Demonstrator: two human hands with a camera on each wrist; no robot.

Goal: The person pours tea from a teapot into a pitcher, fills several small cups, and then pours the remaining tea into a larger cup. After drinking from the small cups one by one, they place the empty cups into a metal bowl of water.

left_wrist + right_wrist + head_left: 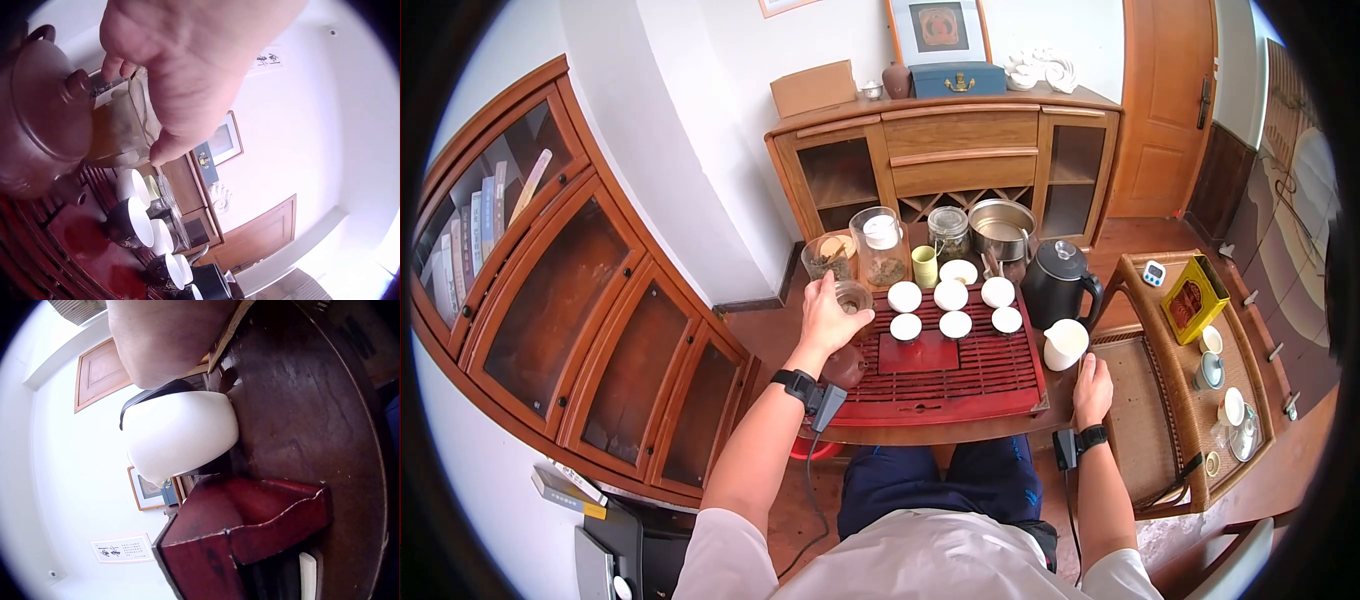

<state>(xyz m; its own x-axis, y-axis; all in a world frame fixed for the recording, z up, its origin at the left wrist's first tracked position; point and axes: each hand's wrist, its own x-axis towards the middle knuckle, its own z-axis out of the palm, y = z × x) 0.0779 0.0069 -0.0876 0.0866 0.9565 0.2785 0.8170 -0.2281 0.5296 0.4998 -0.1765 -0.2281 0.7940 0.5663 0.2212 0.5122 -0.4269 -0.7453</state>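
Note:
My left hand grips a clear glass vessel at the left end of the red slatted tea tray. In the left wrist view the thumb lies at the rim of this glass vessel, which shows a brownish tint. A brown clay teapot sits just below that wrist. My right hand rests by the table's right edge, fingers loosely bent, beside a white pitcher. In the right wrist view the heel of the hand overlaps the white pitcher; the fingertips are hidden.
Several small white-lined cups stand on the tray. Behind are glass jars, a green cup, a metal pot and a black kettle. At right, a rattan cart bears a yellow tin and teaware.

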